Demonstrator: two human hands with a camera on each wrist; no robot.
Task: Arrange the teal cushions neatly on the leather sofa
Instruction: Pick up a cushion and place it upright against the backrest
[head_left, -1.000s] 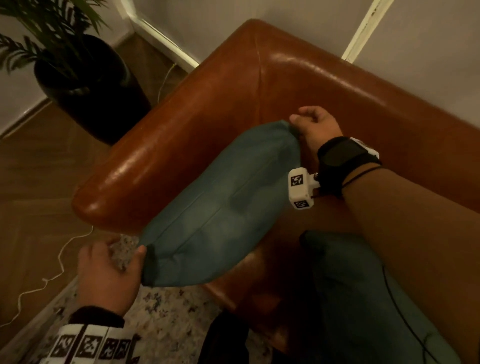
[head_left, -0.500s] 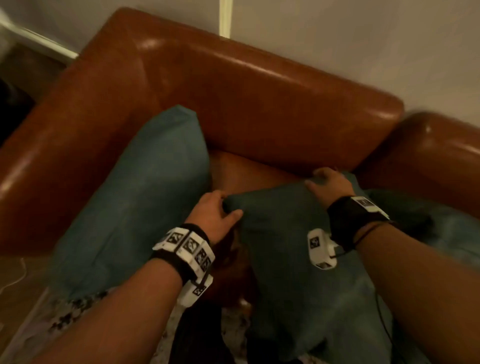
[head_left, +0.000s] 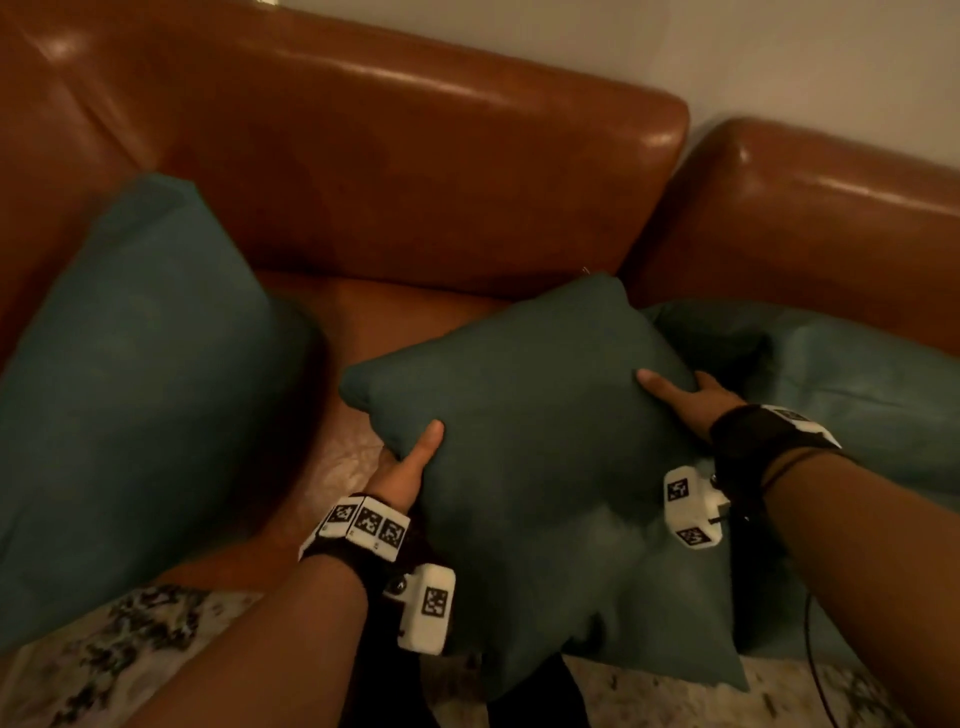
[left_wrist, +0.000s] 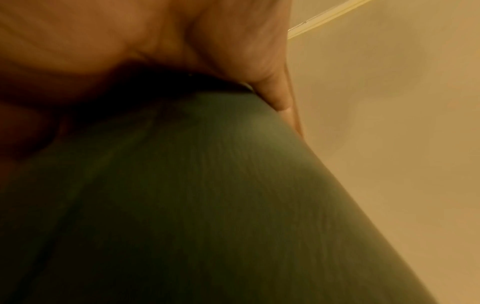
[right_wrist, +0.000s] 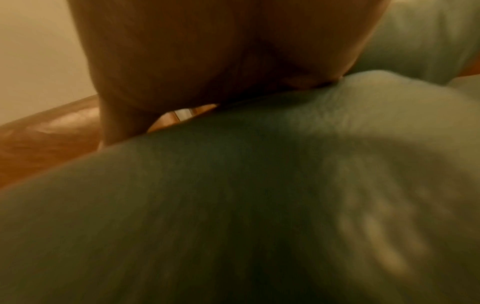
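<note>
A teal cushion (head_left: 540, 447) is held up over the seat of the brown leather sofa (head_left: 415, 171), one corner pointing at the backrest. My left hand (head_left: 410, 462) grips its left edge, thumb on top and fingers hidden underneath. My right hand (head_left: 685, 400) grips its right edge the same way. In both wrist views the cushion (left_wrist: 207, 205) (right_wrist: 233, 205) fills the picture under the palm. A second teal cushion (head_left: 140, 395) leans against the left armrest. A third teal cushion (head_left: 852, 379) lies on the seat to the right, partly behind my right arm.
A pale speckled rug (head_left: 104, 654) shows on the floor in front of the sofa. A light wall (head_left: 779, 62) rises behind the backrest. The brown seat (head_left: 363, 322) shows between the left cushion and the held one.
One second ago both hands held the first cushion by the left armrest. They let it go there, took the second cushion by its top edge, and now grip its sides, lifted.
</note>
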